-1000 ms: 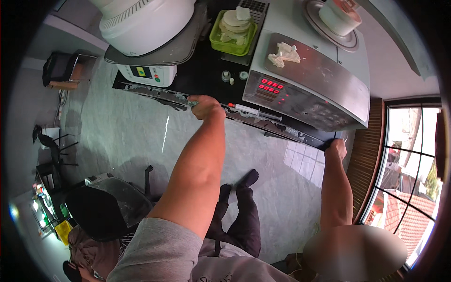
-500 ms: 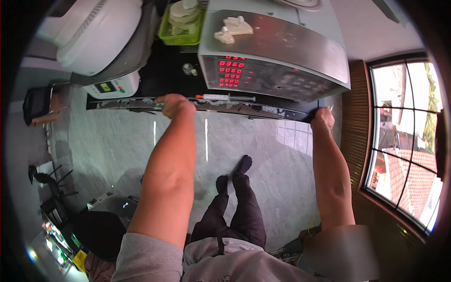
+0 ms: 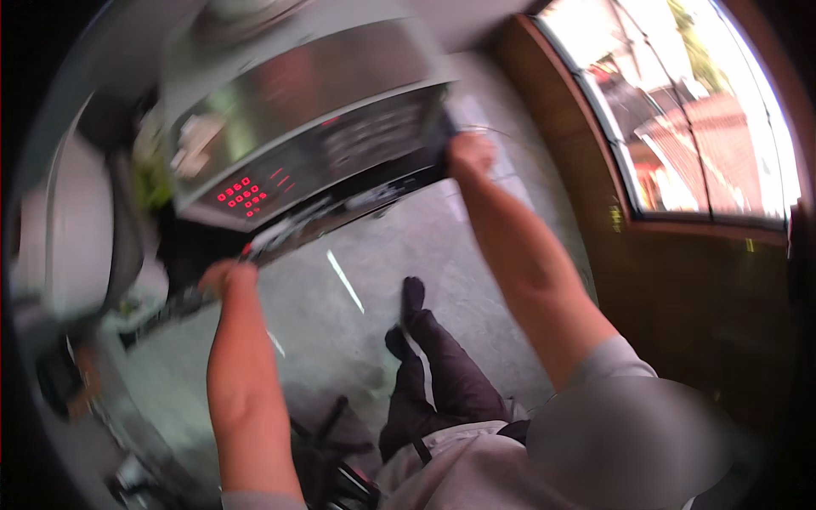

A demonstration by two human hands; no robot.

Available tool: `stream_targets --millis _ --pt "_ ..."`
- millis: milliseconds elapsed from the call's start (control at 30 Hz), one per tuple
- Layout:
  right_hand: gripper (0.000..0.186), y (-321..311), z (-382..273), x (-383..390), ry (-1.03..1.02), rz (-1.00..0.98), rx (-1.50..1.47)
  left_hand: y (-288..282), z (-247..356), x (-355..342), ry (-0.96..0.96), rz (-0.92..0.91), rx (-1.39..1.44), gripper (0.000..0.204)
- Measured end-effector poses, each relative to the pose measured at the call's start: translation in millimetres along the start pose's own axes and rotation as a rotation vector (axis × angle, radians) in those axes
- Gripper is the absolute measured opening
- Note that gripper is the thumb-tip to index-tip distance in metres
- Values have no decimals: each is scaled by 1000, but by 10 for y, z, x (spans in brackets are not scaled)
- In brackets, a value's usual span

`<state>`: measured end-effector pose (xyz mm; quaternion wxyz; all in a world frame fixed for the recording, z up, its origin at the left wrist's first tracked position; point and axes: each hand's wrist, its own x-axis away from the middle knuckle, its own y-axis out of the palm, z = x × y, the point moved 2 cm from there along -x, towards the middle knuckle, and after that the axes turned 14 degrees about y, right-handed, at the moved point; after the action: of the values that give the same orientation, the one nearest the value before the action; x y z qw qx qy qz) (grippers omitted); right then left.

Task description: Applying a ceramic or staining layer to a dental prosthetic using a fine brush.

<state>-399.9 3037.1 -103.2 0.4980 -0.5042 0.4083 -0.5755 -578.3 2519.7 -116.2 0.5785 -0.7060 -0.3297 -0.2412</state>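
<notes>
Both arms reach forward to the front edge of a black table point(image 3: 191, 246), which runs slantwise, rising to the right. My left hand point(image 3: 228, 277) is curled over the edge on the left, its fingers smeared by motion. Just beside it shows the red tip of a syringe point(image 3: 246, 249); the rest is blurred against the edge. At the table's right corner my right hand point(image 3: 472, 155) is closed round the edge, its fingertips partly hidden. Between the hands stands a metal instrument box point(image 3: 306, 157) with red lit digits on its front.
A crumpled pale cloth or glove point(image 3: 200, 144) lies on the box. To its left are a green basket point(image 3: 151, 170) and a large white device point(image 3: 81, 212). A window point(image 3: 680, 119) is on the right. Behind my legs is a dark chair base point(image 3: 327, 438).
The whole view has turned and blurred, so the table now slants and the window looks nearer. Both hands keep their places on the table edge. My feet have shifted, with one leg now crossing closer.
</notes>
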Motion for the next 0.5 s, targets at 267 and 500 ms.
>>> stream_targets --millis 267,500 --pt "36 -497 252 390 658 -172 -883 -294 447 543 87 -180 -681 46" --pt "35 -502 245 409 656 -196 -893 -244 321 404 76 -204 -814 45"
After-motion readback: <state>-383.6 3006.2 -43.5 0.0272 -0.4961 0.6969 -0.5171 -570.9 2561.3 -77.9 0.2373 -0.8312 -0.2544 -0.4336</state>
